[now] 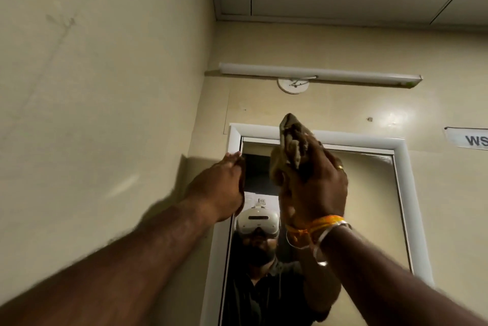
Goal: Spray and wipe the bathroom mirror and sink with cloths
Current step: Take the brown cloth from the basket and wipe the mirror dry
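- Head view: right hand, fingers curled round a crumpled brown cloth, presses it to the upper part of the mirror, a glossy pane in a white moulded frame.
- Left hand, fingers straight and together, rests on the frame's top left corner.
- Orange thread and metal bangle circle the right wrist.
- A white tube lamp hangs above; a paper label reads "WS".
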